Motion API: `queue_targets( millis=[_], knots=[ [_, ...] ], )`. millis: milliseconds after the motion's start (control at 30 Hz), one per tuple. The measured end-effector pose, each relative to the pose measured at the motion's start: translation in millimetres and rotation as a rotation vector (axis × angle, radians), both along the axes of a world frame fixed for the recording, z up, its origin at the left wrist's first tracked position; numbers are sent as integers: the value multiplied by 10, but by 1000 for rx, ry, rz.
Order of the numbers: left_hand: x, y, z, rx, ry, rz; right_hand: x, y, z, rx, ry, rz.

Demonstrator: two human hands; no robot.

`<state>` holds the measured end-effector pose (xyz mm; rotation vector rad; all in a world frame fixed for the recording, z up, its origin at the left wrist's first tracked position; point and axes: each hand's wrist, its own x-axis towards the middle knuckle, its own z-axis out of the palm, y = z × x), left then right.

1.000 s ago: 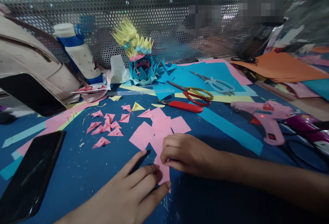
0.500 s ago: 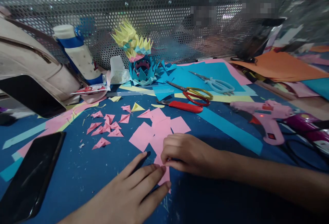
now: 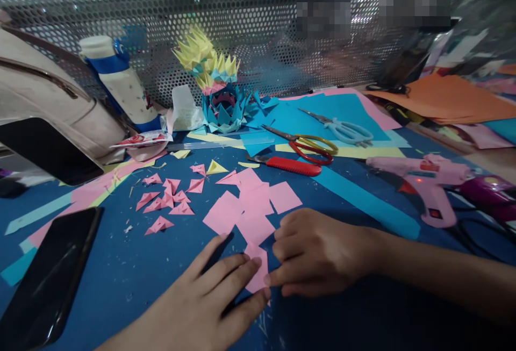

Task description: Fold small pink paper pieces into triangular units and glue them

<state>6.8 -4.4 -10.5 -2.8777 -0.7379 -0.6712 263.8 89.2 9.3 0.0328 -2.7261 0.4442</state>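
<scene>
My left hand lies spread, its fingertips resting on a small pink paper piece on the blue table. My right hand is curled, with one fingertip pressing at the right edge of that same paper. Its other fingers are folded in and seem to hold nothing. Just beyond both hands is a loose spread of pink paper squares. Several folded pink triangles sit to the left of the squares, with a yellow folded triangle behind them.
Behind the squares lie a red-handled cutter, red-and-yellow scissors and light blue scissors. A pink glue gun stands at right. Phones, a bottle and a yellow-and-blue paper model are at left and back.
My right hand has moved right and toward me, from pinching over the paper to pressing its right edge with a fingertip. The left hand has stayed almost in place.
</scene>
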Motion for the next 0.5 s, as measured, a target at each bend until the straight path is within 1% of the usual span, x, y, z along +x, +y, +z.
queue_targets(
  millis=[133, 267, 400, 500],
  knots=[
    [-4, 5, 4, -3, 13, -5, 32, 73, 18, 54, -14, -13],
    [-18, -1, -11, -2, 16, -14, 58, 154, 60, 62, -37, -55],
    [-39, 21, 76, 6, 76, -45, 48, 156, 44, 62, -11, -72],
    [-55, 60, 133, 18, 106, -80, 24, 121, 5, 120, 7, -99]
  ],
)
